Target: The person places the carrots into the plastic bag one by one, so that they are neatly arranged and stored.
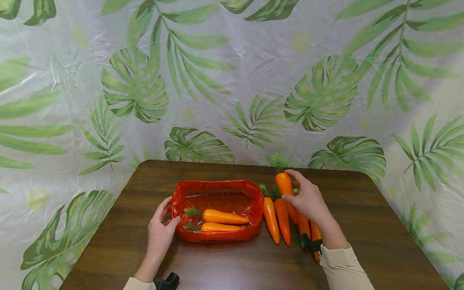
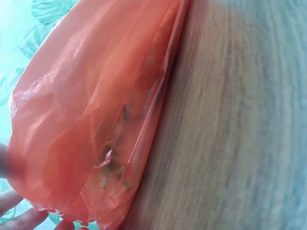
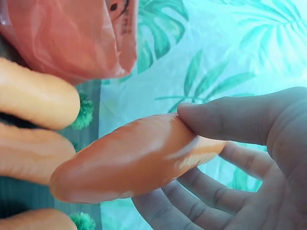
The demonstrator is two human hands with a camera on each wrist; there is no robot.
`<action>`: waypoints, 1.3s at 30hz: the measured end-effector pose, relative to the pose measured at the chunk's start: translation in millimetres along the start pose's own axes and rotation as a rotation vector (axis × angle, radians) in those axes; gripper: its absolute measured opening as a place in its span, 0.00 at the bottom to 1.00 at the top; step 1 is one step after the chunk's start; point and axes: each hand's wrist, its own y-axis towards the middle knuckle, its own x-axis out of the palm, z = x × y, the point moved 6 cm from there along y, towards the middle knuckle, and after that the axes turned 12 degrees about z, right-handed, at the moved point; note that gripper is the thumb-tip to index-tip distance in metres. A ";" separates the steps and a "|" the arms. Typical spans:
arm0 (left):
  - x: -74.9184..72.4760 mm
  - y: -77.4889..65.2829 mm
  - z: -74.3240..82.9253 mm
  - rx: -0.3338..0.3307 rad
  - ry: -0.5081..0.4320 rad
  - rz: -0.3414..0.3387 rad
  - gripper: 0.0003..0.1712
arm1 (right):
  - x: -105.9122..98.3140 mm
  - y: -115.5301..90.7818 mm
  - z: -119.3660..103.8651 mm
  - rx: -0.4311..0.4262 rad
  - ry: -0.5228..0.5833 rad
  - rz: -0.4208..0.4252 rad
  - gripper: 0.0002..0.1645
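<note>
A red plastic bag [image 1: 221,236] lies mouth-up on the table, two orange carrots [image 1: 225,216] with green tops inside it. My left hand [image 1: 161,228] holds the bag's left end, the thumb at the front corner and the fingers round the back; in the left wrist view the bag's red side [image 2: 72,129] hides much of that hand. Right of the bag, my right hand [image 1: 308,203] grips a carrot [image 3: 124,158] between thumb and fingers, raised over the others. Several more carrots [image 1: 270,221] lie under and beside this hand, partly hidden by it.
The brown wooden table [image 1: 220,272] has its far edge just behind the bag. A curtain with green leaf prints [image 1: 234,77] hangs behind it. Each wrist wears a black band [image 1: 167,283].
</note>
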 end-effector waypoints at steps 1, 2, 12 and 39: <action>-0.2 -0.1 0.2 0.001 0.002 0.001 0.35 | 1.3 0.7 -1.6 -0.002 0.005 0.000 0.46; 0.4 1.6 -5.1 0.008 0.001 0.003 0.35 | 2.8 1.2 -3.0 0.000 0.012 -0.003 0.46; -0.5 1.5 -6.0 0.016 -0.013 0.015 0.35 | 12.9 6.9 -20.7 -0.006 0.013 -0.019 0.47; 0.1 2.2 -6.7 0.006 0.006 0.029 0.35 | 59.2 24.0 -82.3 -0.151 0.020 -0.165 0.46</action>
